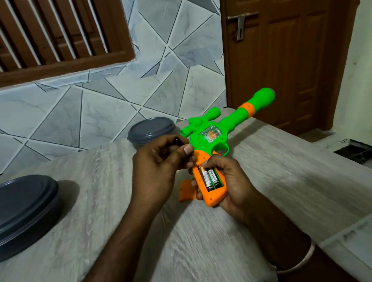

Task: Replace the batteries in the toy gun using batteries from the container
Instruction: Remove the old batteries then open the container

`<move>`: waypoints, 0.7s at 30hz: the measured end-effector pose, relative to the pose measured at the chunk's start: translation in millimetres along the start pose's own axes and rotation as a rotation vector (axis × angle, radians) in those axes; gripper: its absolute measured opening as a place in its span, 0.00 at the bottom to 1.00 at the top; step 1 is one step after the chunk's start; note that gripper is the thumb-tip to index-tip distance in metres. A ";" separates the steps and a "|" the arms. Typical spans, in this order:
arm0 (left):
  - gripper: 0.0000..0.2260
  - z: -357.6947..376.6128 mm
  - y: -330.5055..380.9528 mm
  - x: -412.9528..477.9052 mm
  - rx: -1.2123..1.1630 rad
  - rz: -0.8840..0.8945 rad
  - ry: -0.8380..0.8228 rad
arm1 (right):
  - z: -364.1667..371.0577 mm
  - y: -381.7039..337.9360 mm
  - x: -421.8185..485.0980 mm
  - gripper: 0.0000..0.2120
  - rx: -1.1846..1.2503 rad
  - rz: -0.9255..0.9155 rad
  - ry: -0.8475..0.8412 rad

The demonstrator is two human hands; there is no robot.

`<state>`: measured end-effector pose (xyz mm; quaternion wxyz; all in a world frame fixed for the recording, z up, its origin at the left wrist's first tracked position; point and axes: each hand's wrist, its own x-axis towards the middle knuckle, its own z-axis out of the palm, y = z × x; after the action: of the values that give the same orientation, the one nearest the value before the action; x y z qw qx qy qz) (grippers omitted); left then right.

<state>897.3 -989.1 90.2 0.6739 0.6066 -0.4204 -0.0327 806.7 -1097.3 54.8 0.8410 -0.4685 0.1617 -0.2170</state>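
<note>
The green and orange toy gun (218, 133) lies tilted over the table, barrel pointing to the far right. My right hand (230, 182) grips its orange handle from below. The battery compartment is uncovered and two batteries (211, 178) lie side by side inside. My left hand (160, 167) holds a small black-handled screwdriver (177, 142), its thin tip touching the handle just above the batteries. An orange battery cover (186, 191) lies on the table beside the handle, partly hidden by my hands.
A grey lidded round container (151, 131) stands at the table's far edge behind the gun. A larger grey lidded container (12, 214) sits at the left. The wooden table (122, 237) ends at the right, near a brown door (290, 37).
</note>
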 end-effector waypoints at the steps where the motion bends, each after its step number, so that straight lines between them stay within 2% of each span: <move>1: 0.06 -0.6 -0.9 0.5 -0.028 -0.027 0.002 | 0.3 -0.2 -0.5 0.11 -0.005 -0.005 -0.005; 5: 0.07 0.5 -4.5 -1.0 -0.107 -0.112 0.010 | 1.7 -1.2 -2.7 0.15 -0.016 -0.021 -0.028; 10: 0.06 1.2 -6.4 -0.7 -0.129 -0.106 0.031 | 2.0 -3.6 -2.5 0.10 0.052 -0.004 -0.005; 17: 0.04 -1.4 0.7 -3.6 -0.184 -0.046 0.084 | -0.3 -2.0 0.5 0.11 0.083 -0.018 0.004; 21: 0.09 -3.2 0.9 -3.1 -0.068 -0.003 0.130 | -2.0 -1.1 2.5 0.11 0.066 -0.024 0.016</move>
<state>896.8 -984.6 89.6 0.7200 0.5849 -0.3734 -0.0083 807.6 -1100.6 54.5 0.8521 -0.4407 0.1553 -0.2360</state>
